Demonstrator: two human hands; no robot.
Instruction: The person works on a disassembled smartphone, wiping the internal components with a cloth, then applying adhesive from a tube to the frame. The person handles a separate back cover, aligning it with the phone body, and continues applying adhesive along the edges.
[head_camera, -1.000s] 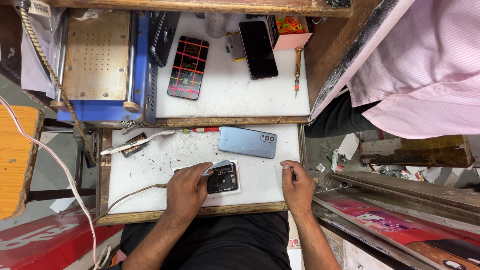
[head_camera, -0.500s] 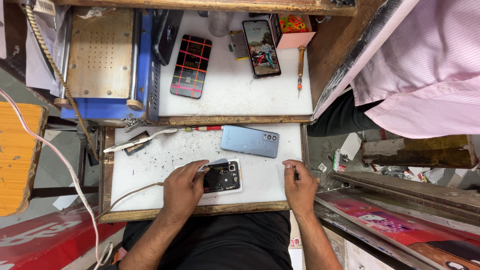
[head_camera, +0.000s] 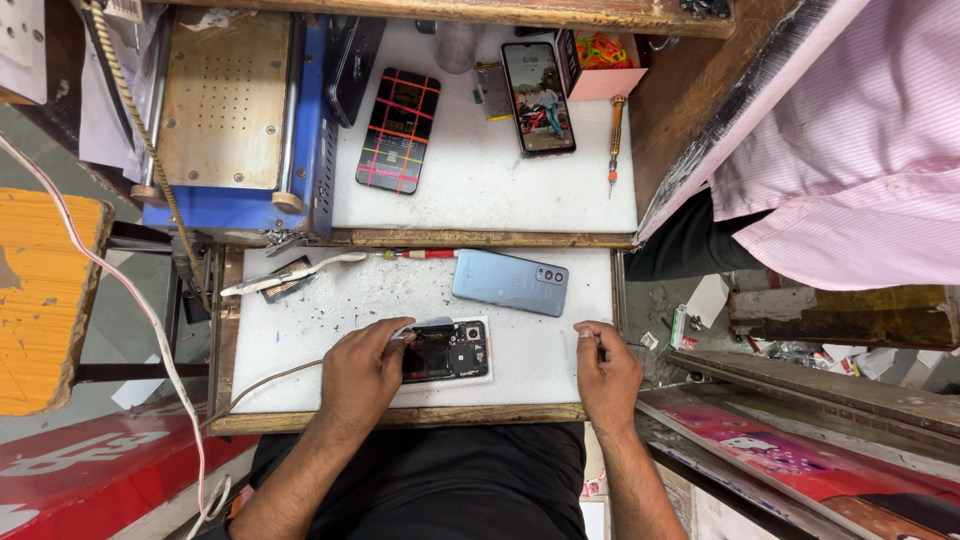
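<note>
Fingers of my left hand (head_camera: 362, 368) pinch the opened black phone (head_camera: 447, 351) at six o'clock on the white table (head_camera: 540, 355); fragile, I'd grip its edges. Right hand (head_camera: 607, 370) curls around a thin tool.

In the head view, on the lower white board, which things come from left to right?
White tool → left hand → opened phone → grey-blue phone back → right hand.

You are working under bright, even overhead light; the white worktop (head_camera: 540, 350) is glaring mildly, shadows are staying soft, focus is holding sharp, edges are bending slightly.
</note>
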